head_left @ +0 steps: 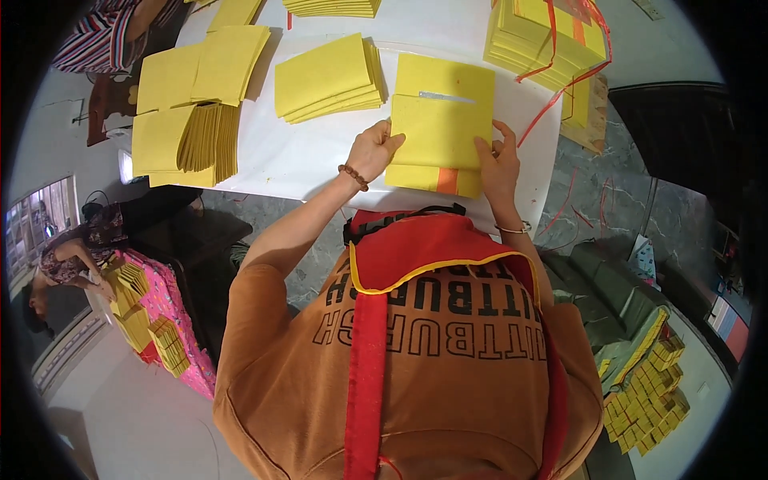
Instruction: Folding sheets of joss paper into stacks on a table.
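Note:
Flat yellow paper sheets (pixel 442 136) lie in front of me at the near edge of the white table, layered one over another. An orange strip (pixel 447 181) shows on the lower layer, and a thin grey-white sliver (pixel 448 98) shows near the top. My left hand (pixel 374 152) grips the left edge of the sheets, thumb on top. At the right edge, my right hand (pixel 501 164) holds them with its thumb on top and its fingers curled, the index finger raised a little. The undersides of the sheets are hidden.
A fanned yellow stack (pixel 328 78) sits left of the sheets, with larger stacks (pixel 184 112) farther left. A tied bundle (pixel 544 40) with red plastic string (pixel 552 104) stands at the far right. Other people's arms (pixel 138 22) show at left, near a pink-covered table (pixel 178 308).

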`<state>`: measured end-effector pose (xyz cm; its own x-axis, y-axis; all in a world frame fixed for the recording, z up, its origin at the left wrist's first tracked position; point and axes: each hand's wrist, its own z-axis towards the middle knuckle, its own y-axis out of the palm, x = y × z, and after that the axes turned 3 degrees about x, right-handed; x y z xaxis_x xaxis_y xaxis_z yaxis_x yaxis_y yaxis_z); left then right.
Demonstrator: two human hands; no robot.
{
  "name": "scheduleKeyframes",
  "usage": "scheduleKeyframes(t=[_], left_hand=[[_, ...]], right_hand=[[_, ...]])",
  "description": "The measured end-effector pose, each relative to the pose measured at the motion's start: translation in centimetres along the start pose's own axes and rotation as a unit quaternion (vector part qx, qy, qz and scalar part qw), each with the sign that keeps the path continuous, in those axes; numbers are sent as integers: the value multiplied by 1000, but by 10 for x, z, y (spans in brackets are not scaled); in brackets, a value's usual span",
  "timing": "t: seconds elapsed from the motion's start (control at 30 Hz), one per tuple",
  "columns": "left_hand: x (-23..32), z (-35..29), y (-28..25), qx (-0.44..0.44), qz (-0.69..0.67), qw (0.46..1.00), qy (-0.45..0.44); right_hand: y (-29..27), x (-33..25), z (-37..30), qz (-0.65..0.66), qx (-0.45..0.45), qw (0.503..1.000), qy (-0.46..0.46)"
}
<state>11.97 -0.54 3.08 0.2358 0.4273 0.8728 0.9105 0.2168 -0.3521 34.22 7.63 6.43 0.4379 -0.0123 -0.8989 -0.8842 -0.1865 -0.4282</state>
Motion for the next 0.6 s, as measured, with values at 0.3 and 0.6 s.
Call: scheduleKeyframes(t=[0.3, 0.6], left_hand=[[38, -17, -6, 27, -28, 999, -37], [69, -23, 31, 73, 295, 856, 419]], right_hand=[[7, 5, 3, -13, 30, 999, 0], [10, 8, 1, -28, 41, 999, -11]])
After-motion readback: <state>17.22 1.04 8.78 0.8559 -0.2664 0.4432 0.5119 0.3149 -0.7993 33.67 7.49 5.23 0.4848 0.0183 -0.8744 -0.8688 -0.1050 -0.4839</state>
